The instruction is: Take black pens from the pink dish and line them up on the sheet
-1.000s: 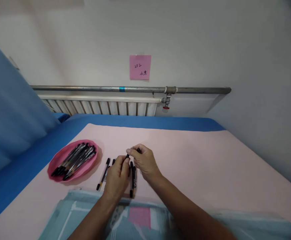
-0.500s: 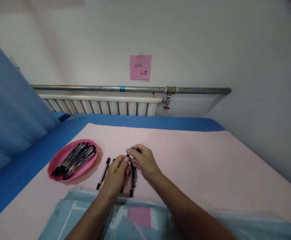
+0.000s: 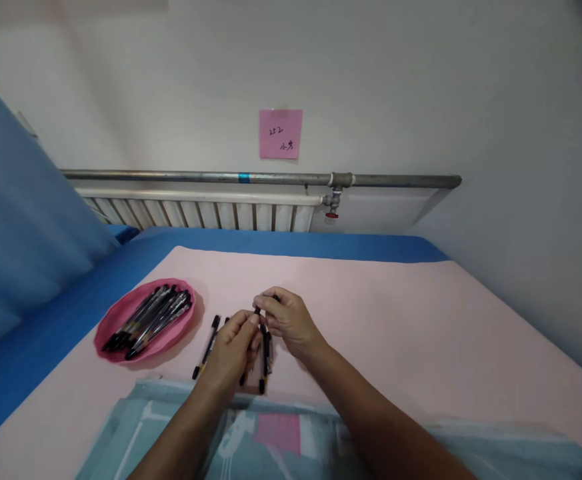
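Over the pink sheet (image 3: 395,320), my left hand (image 3: 231,353) and my right hand (image 3: 288,320) meet, both pinched on one black pen (image 3: 256,311). Only its dark tip shows between the fingertips. Beneath the hands lie several loose black pens (image 3: 265,357), and one more loose pen (image 3: 207,348) lies just to their left. A pink oval tray (image 3: 121,313) at the left holds several black pens (image 3: 153,319).
A patterned teal and pink cloth (image 3: 271,440) covers the near edge. A blue cover (image 3: 295,243) runs behind the pink sheet, with a radiator (image 3: 201,213) and a metal pipe (image 3: 261,178) at the wall. A pink note (image 3: 280,134) hangs above. A blue curtain (image 3: 15,220) hangs at the left.
Both hands have stayed together on the pen. My left hand has shifted slightly toward me, uncovering more of the loose pens below it.
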Available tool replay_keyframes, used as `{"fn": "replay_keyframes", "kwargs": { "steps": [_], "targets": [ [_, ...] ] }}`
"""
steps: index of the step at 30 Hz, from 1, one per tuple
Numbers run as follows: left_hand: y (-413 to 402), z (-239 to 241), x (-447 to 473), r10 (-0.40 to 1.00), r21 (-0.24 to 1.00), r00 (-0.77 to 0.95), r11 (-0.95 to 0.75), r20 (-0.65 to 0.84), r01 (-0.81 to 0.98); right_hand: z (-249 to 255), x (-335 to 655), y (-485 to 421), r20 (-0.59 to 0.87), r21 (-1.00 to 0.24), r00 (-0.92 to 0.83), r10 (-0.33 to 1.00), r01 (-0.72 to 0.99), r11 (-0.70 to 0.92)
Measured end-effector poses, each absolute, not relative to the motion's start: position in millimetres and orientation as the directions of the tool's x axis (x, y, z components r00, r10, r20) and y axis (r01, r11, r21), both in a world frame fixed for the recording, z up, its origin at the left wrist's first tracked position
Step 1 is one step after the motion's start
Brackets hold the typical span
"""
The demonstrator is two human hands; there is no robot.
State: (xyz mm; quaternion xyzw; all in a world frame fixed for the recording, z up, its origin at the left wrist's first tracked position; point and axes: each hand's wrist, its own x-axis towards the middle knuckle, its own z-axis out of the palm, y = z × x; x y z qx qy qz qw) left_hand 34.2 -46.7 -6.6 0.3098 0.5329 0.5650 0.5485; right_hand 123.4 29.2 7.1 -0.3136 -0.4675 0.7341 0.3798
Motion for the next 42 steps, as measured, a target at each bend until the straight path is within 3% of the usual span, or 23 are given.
{"fn": "replay_keyframes", "kwargs": {
  "steps": [5, 12, 18, 24, 30, 36, 42],
  "targets": [
    [-46.9, -2.8, 32.4, 0.946, 0.906, -0.151, 0.216, -0.286, -0.364, 10.1, 128.5, 31.3, -0.108, -0.903, -0.634, 0.766, -0.259, -0.342],
    [-46.5, -3.8, 33.9, 0.945, 0.93, -0.194, 0.194, -0.262, -0.312, 4.4, 123.5, 31.2, -0.123, -0.937, -0.476, 0.871, -0.232, -0.259],
    [-46.2, -4.4, 32.7, 0.945, 0.923, -0.188, 0.195, -0.267, -0.333, 9.9, 129.5, 34.7, -0.139, -0.905, -0.657, 0.741, -0.219, -0.364],
    [-45.3, -4.3, 33.5, 0.942, 0.936, -0.208, 0.197, -0.263, -0.292, 1.8, 124.0, 33.6, -0.139, -0.939, -0.498, 0.856, -0.208, -0.273],
    [-46.1, -2.5, 32.1, 0.94, 0.908, -0.173, 0.219, -0.295, -0.358, 5.1, 129.2, 36.7, -0.15, -0.895, -0.673, 0.724, -0.218, -0.388],
    [-45.6, -5.0, 32.5, 0.943, 0.925, -0.19, 0.203, -0.273, -0.32, 3.3, 123.6, 31.4, -0.14, -0.945, -0.511, 0.848, -0.187, -0.268],
    [-46.1, -0.4, 27.5, 0.936, 0.915, -0.124, 0.283, -0.329, -0.287, 5.8, 131.6, 41.8, -0.095, -0.926, -0.551, 0.829, -0.256, -0.277]
  ]
}}
